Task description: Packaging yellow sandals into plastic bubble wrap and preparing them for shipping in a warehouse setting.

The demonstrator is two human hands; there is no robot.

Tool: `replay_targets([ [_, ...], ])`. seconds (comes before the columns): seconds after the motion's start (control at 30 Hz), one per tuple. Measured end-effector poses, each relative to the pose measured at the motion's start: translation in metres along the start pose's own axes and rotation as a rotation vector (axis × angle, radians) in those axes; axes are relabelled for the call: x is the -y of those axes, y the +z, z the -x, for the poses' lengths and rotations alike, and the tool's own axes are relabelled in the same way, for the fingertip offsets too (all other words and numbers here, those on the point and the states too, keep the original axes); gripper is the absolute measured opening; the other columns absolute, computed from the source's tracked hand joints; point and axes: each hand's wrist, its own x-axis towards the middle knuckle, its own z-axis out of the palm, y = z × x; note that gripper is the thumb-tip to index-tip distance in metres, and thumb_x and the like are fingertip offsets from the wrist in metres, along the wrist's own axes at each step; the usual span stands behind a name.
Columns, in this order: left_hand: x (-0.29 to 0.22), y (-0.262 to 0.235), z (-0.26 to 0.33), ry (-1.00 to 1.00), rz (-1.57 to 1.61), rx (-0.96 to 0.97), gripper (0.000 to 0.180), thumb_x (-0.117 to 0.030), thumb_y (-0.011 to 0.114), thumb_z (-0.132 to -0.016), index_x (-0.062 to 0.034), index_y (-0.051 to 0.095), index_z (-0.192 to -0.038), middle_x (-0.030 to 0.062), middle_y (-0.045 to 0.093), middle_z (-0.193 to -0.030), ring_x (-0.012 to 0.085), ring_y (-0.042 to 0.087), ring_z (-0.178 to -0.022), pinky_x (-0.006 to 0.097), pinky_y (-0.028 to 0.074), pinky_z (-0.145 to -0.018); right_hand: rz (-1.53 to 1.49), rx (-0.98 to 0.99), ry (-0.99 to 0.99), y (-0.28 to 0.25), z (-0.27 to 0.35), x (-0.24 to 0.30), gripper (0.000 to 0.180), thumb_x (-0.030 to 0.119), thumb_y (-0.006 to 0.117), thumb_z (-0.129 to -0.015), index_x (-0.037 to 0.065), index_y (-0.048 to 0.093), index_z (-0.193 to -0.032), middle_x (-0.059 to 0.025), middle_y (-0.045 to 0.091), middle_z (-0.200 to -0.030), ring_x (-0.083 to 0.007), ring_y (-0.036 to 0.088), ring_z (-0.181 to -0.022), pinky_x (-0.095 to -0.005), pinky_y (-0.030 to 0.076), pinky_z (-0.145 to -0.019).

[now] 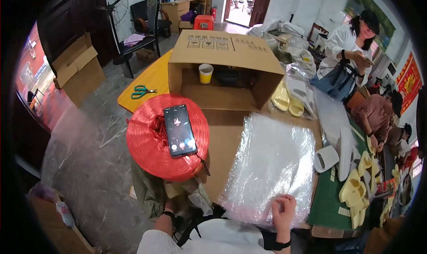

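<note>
A stack of clear plastic bags (pixel 271 160) lies on cardboard in front of me. My right hand (pixel 284 209) rests over its near right corner, fingers curled in and thumb close to the forefinger; whatever they may hold is too small to make out. Down at the lower left, my left hand (pixel 170 206) is beside an olive-green cloth (pixel 149 189) and a crumpled clear bag (pixel 200 198); its fingers are hidden. Above it sits a big roll of red plastic twine (pixel 142 134), with a lit phone (pixel 180 132) lying on top.
An open carton (pixel 222 49) on its side holds a yellow-and-white cup (pixel 205 73). Green-handled scissors (pixel 141 92) lie on the yellow tabletop (pixel 129 103). Pale yellow slippers (pixel 353 187) and a white slipper (pixel 326 159) lie on the right. Several people (pixel 351 49) are beyond.
</note>
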Motion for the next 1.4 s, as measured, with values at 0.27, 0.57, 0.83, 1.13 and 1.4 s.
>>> replay_targets([
  [0.27, 0.013, -0.088, 0.048, -0.478, 0.234, 0.103, 0.039, -0.033, 0.064, -0.092, 0.0002, 0.067, -0.113, 0.0271, 0.069, -0.110, 0.0396, 0.068, -0.103, 0.050, 0.055, -0.084, -0.058, 0.031, 0.022, 0.001, 0.001, 0.001, 0.018, 0.006, 0.075, -0.080, 0.005, 0.064, -0.095, -0.0157, 0.056, -0.113, -0.0333, 0.053, -0.110, -0.0418, 0.045, -0.094],
  [0.57, 0.011, -0.207, 0.049, -0.917, 0.066, -0.599, 0.114, -0.032, 0.086, -0.075, -0.0134, 0.013, -0.161, 0.0257, 0.018, -0.164, 0.0422, 0.015, -0.152, 0.050, 0.027, -0.117, -0.023, 0.047, -0.016, -0.001, -0.002, 0.003, 0.018, 0.006, 0.074, -0.080, 0.005, 0.063, -0.095, -0.0164, 0.056, -0.112, -0.0341, 0.052, -0.108, -0.0422, 0.044, -0.093],
  [0.83, 0.060, -0.202, 0.095, -0.879, 0.696, -0.585, 0.080, 0.007, 0.047, -0.082, -0.0119, 0.030, -0.158, 0.0218, 0.049, -0.149, 0.0404, 0.047, -0.136, 0.046, 0.040, -0.109, -0.024, 0.030, -0.012, -0.005, 0.001, 0.005, 0.018, 0.006, 0.074, -0.081, 0.004, 0.063, -0.096, -0.0170, 0.055, -0.113, -0.0350, 0.052, -0.110, -0.0417, 0.044, -0.094],
  [1.13, 0.010, -0.404, 0.165, -0.751, 0.041, -0.459, 0.044, -0.006, 0.063, -0.086, -0.0044, 0.062, -0.130, 0.0195, 0.067, -0.125, 0.0370, 0.065, -0.110, 0.047, 0.051, -0.096, 0.050, 0.067, -0.033, -0.015, -0.009, 0.016, 0.021, 0.008, 0.075, -0.081, 0.005, 0.064, -0.099, -0.0169, 0.058, -0.113, -0.0362, 0.054, -0.111, -0.0440, 0.045, -0.095],
  [1.4, -0.310, -0.426, 0.119, 1.094, 0.521, -0.091, 0.047, -0.019, 0.074, -0.087, -0.0060, 0.063, -0.131, 0.0197, 0.055, -0.143, 0.0384, 0.052, -0.133, 0.044, 0.044, -0.108, 0.016, 0.061, -0.094, -0.029, -0.005, 0.006, 0.030, 0.013, 0.078, -0.083, 0.006, 0.065, -0.109, -0.0185, 0.059, -0.121, -0.0377, 0.054, -0.116, -0.0447, 0.046, -0.098],
])
